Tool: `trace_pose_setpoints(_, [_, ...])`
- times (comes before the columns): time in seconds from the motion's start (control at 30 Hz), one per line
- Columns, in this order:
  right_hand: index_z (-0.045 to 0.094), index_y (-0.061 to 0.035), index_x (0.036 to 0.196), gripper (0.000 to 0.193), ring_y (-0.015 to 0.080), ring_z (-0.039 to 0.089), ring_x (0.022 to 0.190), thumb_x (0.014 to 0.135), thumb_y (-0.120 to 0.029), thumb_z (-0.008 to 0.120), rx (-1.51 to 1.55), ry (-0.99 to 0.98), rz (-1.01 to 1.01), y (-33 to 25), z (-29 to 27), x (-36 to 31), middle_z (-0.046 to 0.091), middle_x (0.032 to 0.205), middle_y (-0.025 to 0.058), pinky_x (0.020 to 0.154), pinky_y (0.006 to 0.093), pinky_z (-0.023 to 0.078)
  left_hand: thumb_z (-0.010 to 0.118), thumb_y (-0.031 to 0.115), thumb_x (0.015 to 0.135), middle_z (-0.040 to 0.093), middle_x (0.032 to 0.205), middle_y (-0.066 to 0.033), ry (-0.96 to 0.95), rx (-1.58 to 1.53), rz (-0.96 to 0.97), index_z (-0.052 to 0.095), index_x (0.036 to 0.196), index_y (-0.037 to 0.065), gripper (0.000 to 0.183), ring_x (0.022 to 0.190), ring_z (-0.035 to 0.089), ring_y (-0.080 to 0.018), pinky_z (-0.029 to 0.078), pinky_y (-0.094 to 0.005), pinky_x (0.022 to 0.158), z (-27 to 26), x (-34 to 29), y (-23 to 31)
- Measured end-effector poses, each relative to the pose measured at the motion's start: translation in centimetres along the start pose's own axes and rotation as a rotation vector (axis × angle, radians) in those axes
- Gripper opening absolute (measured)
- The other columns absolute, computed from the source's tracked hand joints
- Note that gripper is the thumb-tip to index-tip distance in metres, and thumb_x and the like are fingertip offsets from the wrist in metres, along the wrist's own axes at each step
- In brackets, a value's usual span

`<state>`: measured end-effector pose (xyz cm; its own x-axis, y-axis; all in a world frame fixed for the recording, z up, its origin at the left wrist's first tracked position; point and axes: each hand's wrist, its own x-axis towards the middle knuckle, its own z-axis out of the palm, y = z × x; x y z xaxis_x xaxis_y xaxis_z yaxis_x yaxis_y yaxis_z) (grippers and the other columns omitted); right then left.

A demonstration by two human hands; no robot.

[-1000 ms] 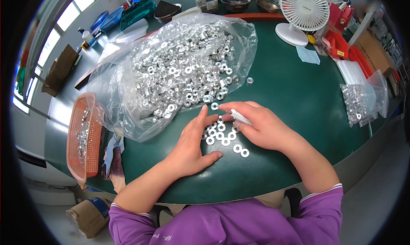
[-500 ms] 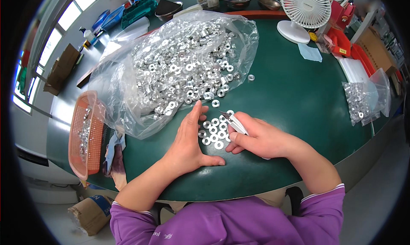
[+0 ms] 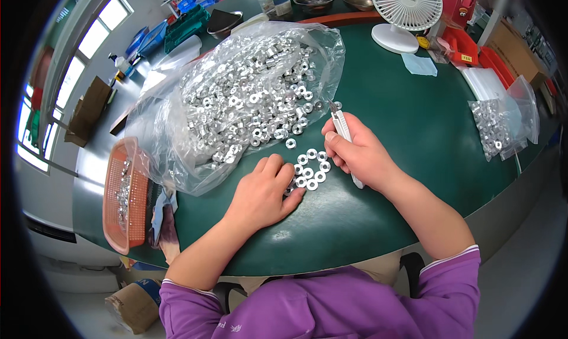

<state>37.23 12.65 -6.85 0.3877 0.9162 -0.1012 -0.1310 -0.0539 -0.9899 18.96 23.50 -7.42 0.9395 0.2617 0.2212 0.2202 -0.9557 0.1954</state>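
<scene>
A small group of silver metal rings [image 3: 320,176] lies flat on the green tabletop between my hands. At the group's left edge my left hand [image 3: 260,191] is curled, with thumb and fingers closing around a ring or two partly hidden there. My right hand [image 3: 365,155] grips a white utility knife [image 3: 341,126], its tip angled up and away, just right of the rings. Beyond my hands, a large clear plastic bag [image 3: 331,61] lies open, heaped with many more metal rings [image 3: 254,96]. One loose ring [image 3: 290,143] sits between the bag and the group.
At left stand an orange plastic basket [image 3: 138,197] with metal parts and a cloth [image 3: 167,223]. A white fan [image 3: 395,38], blue cloth [image 3: 420,65], red bins [image 3: 459,45] and a smaller bag of metal parts [image 3: 490,129] are at right. Metal bowls [image 3: 314,3] stand at the back.
My left hand has gone from spread beside the rings to curled at their left edge. My right hand with the utility knife has moved off the rings, up and right. The view has shifted slightly.
</scene>
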Motion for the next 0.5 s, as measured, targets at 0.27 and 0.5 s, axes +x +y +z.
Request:
trace_pose_setpoints(0.27, [0.049,-0.0074,0.101,0.012,0.0063,0.049,0.065,0.094,-0.017,0.050,-0.003,0.046,-0.096,0.22,-0.35,0.26,0.053,0.077,0.0002,0.055,0.0222,0.041,0.061,0.025,0.081,0.050,0.092,-0.0094,-0.071,0.040,0.043,0.055,0.092,0.007,0.022,0.086,0.055,-0.0262,0.050,-0.0381,0.060,-0.05,-0.34,-0.04])
trace_pose_setpoints(0.5, [0.048,-0.0092,0.101,0.011,0.0045,0.045,0.059,0.094,-0.018,0.050,-0.020,0.057,-0.131,0.58,-0.78,0.58,0.051,0.075,-0.0009,0.048,0.0196,0.037,0.062,0.021,0.078,0.052,0.093,-0.0107,-0.099,0.049,0.064,0.056,0.092,0.005,0.022,0.083,0.058,-0.0275,0.050,-0.0376,0.062,0.07,-0.47,-0.03])
